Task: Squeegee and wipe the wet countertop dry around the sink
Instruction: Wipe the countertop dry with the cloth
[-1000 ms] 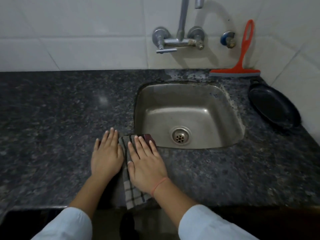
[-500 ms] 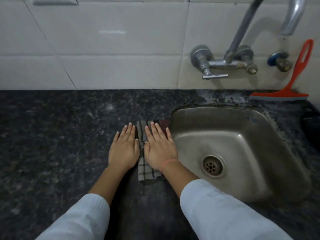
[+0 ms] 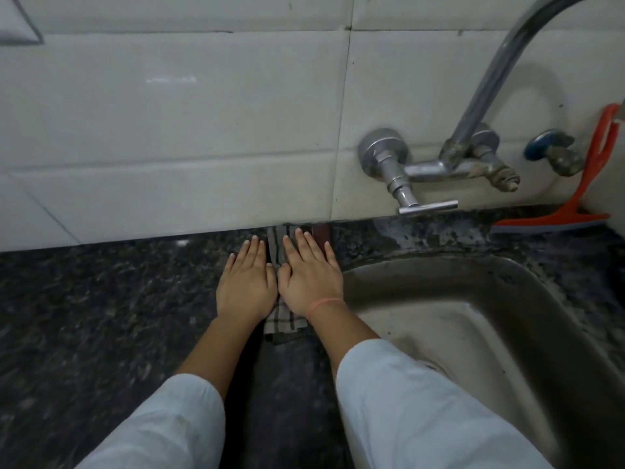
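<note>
Both hands are flat now: the right hand (image 3: 309, 279) presses the checked cloth (image 3: 282, 321) onto the dark tabletop (image 3: 101, 316) with straight fingers, and the left hand (image 3: 245, 286) lies open alongside, thumbs nearly touching. The cloth sits by the left rim of the sink (image 3: 422, 262), its far end against the tiled wall (image 3: 169, 130). The orange squeegee (image 3: 554, 220) leans on that wall behind the sink, well apart from both hands, so this looks like the wiping stage. The strip under the tap (image 3: 422, 170) shows a pale sheen, likely water left to clear. Wetness elsewhere on the speckled stone is hard to judge. The palms hide most of the cloth, and the tabletop right of the sink is cut off.
</note>
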